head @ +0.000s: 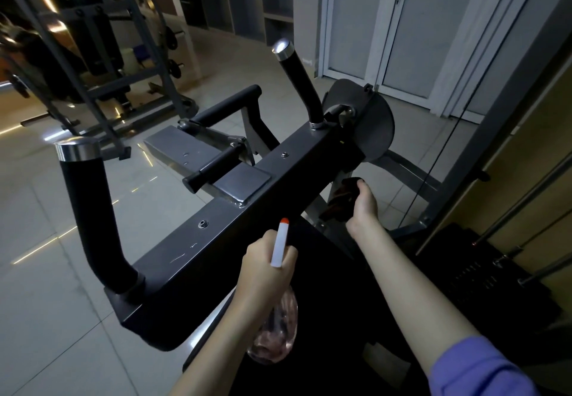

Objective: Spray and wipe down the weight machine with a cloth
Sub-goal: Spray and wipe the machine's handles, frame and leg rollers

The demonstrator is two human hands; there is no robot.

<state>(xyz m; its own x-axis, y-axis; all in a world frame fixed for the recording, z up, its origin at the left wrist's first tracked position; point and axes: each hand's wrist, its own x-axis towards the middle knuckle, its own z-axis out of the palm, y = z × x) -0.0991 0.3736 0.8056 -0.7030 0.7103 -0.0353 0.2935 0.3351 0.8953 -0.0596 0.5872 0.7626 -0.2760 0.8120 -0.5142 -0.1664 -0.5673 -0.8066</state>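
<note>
The weight machine's dark grey crossbar (247,206) runs diagonally across the view, with a black padded handle at its left end (89,216) and another at the far end (298,86). My left hand (263,275) grips a clear spray bottle (275,330) whose white nozzle with an orange tip (280,241) points up at the bar. My right hand (363,210) holds a dark cloth (343,200) against the machine's frame just below the bar's right part, under the grey round cam plate (371,129).
A weight stack with chrome guide rods (507,259) stands at the right. Another rack with plates (93,64) is at the far left on the tiled floor (46,302). White doors (402,30) and shelves lie behind.
</note>
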